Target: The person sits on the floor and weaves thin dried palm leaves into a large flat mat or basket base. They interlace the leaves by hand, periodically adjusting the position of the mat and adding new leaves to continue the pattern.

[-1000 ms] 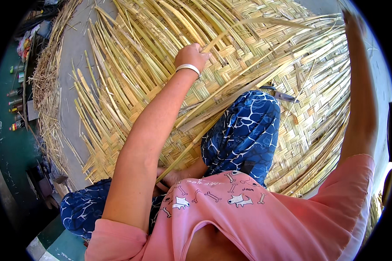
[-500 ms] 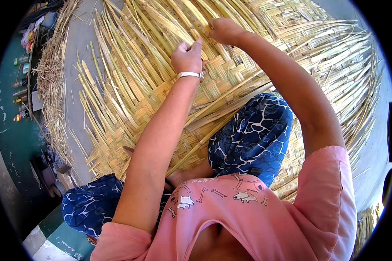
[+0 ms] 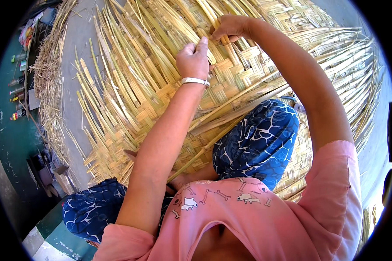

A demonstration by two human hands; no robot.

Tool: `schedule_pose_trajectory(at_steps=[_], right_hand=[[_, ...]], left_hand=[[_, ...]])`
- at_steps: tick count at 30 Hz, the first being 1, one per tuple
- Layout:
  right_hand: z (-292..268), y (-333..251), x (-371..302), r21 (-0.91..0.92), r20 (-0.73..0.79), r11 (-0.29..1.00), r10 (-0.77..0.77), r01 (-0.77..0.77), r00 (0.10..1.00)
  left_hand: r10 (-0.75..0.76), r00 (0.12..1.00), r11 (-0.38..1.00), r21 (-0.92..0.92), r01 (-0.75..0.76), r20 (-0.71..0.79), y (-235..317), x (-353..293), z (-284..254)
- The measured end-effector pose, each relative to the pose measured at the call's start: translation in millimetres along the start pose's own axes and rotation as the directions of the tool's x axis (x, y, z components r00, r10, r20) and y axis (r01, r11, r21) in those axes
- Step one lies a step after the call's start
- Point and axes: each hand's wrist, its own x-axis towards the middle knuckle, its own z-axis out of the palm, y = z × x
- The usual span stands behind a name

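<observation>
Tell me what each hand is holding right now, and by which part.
The left hand pinches a loose pale strip of the woven mat near where it leaves the weave. The right hand grips another strip partway along it.

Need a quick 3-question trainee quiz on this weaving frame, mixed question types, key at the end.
1. True or false: the left hand wears a pale bangle at the wrist.
2. Multiple choice: what do both hands work on? A) a coil of rope B) loose straw-coloured strips at the edge of a woven mat C) a sheet of cloth
3. Fill in: the right hand pinches a strip just ____ the left hand, farther from the body.

Key: 1 true; 2 B; 3 beyond
</observation>
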Motion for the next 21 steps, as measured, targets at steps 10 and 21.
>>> schedule_pose_trajectory(at_steps=[10,21], right_hand=[[11,15,0,-0.257,-0.225,0.961,-0.159,0.099,0.961],[18,26,-22,0.231,-0.176,0.949,-0.175,0.214,0.969]], left_hand=[[-0.088,0.996,0.995,0.04,0.088,-0.007,-21,20,6],[0.184,0.937,0.712,0.617,-0.336,0.298,-36,19,19]])
